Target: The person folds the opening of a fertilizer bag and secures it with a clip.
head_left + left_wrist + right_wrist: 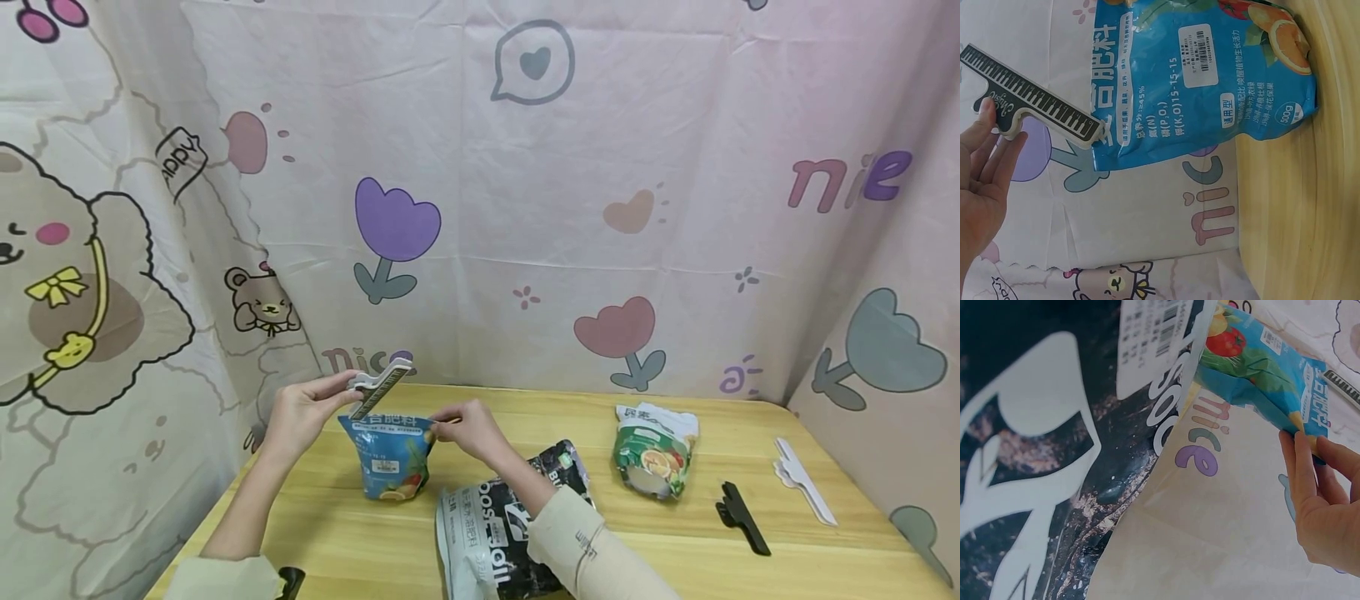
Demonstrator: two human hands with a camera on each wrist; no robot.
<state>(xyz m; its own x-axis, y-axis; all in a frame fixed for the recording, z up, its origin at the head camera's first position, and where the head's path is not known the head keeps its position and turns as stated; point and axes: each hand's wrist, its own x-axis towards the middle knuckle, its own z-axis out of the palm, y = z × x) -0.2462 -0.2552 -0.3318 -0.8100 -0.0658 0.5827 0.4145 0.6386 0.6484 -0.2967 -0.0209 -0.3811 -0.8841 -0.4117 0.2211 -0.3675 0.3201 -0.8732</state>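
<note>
A blue fertilizer bag with fruit pictures stands upright on the wooden table, left of centre. My left hand pinches a piano-key patterned bag clip by its handle, slanted above the bag's top left corner. In the left wrist view the clip's lower end meets the bag's top edge; whether its bars part there cannot be made out. My right hand holds the bag's top right corner between thumb and fingers, as the right wrist view also shows with the hand at the bag's edge.
A black and silver bag lies under my right forearm. Farther right are a green and white bag, a black clip and a white clip. Printed cloth hangs behind the table and along both sides.
</note>
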